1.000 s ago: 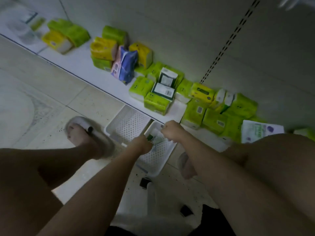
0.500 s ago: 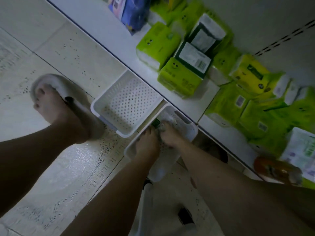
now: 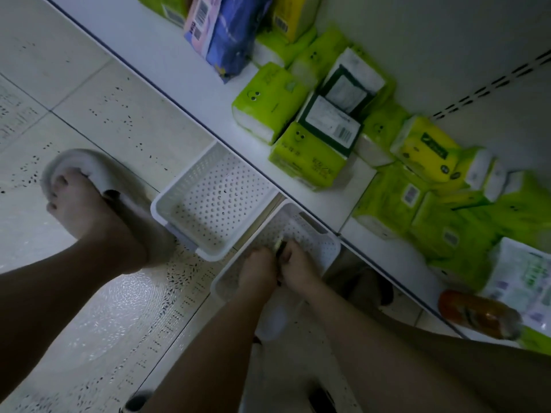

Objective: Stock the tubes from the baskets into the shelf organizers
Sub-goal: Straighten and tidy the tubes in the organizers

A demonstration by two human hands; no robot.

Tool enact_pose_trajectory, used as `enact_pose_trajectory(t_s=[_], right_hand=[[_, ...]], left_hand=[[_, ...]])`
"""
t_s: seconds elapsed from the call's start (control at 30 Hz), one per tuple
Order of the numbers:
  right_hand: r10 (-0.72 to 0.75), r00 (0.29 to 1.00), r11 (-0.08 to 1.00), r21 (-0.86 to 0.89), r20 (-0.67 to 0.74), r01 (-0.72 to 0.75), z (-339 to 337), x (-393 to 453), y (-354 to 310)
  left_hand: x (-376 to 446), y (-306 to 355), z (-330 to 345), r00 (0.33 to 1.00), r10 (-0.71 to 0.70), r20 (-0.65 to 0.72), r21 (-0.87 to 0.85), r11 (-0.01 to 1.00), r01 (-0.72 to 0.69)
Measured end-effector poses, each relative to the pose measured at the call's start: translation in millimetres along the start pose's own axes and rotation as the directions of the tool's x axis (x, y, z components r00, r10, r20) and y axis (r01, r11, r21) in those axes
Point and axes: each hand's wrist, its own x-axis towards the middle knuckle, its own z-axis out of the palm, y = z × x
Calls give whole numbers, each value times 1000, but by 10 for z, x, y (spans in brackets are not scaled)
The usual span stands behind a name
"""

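Two white perforated baskets sit on the floor against the low shelf. The left basket (image 3: 214, 201) holds nothing that I can see. Both my hands are down inside the right basket (image 3: 325, 242). My left hand (image 3: 258, 272) and my right hand (image 3: 295, 265) are side by side with fingers curled, and a small dark-green tube end (image 3: 280, 245) shows between them. How much each hand holds of it is hidden by the fingers.
The low white shelf (image 3: 179, 73) carries several green and yellow tissue packs (image 3: 268, 99) and a blue pack (image 3: 229, 34). An orange bottle (image 3: 477, 314) lies at the right. My foot in a white slipper (image 3: 86, 186) stands left of the baskets.
My head has dropped closer to the baskets. Both hands stay in the right basket, now pressed closer together around the tube.
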Motion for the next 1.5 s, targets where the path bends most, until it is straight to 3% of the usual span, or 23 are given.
enact_pose_trajectory(t_s=[0.23,0.33,0.43,0.63,0.73,0.87,1.0,1.07,1.23,1.33,1.5], right_hand=[[-147,986,946,279,-79,164,-548,-785,-403],[-293,952,903,301,-90,306,-866,-1264,-576],[-371,900,852,303,-227,427,-1103,-1725,-750],[-571,677,667,219,-465,713,-1556,-2903,-1130],[-613,522,506,212,-593,836,-1829,-3635,-1199],[-630,343,349,141,-697,927,-2282,-4459,-1151],[-615,168,288,-21,-770,957,-2754,-5047,-1010],[-577,126,273,-45,-807,961,-3008,-5190,-926],[-448,121,247,7,-886,969,-3610,-5223,-550],[-307,74,228,2,-949,974,-3975,-5035,-236],[-81,106,183,90,-991,979,-4684,-4681,83]], left_hand=[[-665,160,-722,948,315,-55,-236,918,-319],[-1117,202,-1148,937,342,-63,-388,857,-339],[-1655,290,-1535,906,403,-128,-492,767,-411],[-3048,578,-2117,775,583,-243,-551,574,-605],[-3818,781,-2228,700,650,-297,-548,484,-682],[-4746,1207,-2406,570,787,-235,-353,477,-805],[-5400,1776,-2522,411,871,-269,-178,374,-910],[-5572,2062,-2527,353,894,-276,-143,325,-935],[-5681,2706,-2512,316,929,-195,-42,314,-949],[-5641,3103,-2484,329,928,-173,-4,333,-943],[-5537,3819,-2553,298,931,-212,21,309,-951]])
